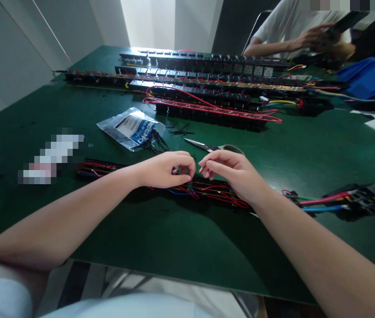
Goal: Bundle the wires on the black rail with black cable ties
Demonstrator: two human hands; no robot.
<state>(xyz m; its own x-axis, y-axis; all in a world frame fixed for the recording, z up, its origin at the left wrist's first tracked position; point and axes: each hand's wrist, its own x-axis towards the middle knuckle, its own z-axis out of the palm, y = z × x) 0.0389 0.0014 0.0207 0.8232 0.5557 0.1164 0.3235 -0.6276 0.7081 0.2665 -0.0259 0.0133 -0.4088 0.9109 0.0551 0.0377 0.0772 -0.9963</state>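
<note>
Green table, red wires

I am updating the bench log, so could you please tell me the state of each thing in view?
Left hand, pinched shut over the wired strip.
Right hand, fingers bunched shut beside it.
Wired strip, lying flat, wires exposed.
Scissors, lying flat, blades closed.
Bag, lying flat, black ties sticking out.
Far strips, laid in rows, wired.

power strip | black, long, red-blue wiring exposed | flat on table — near edge
</note>
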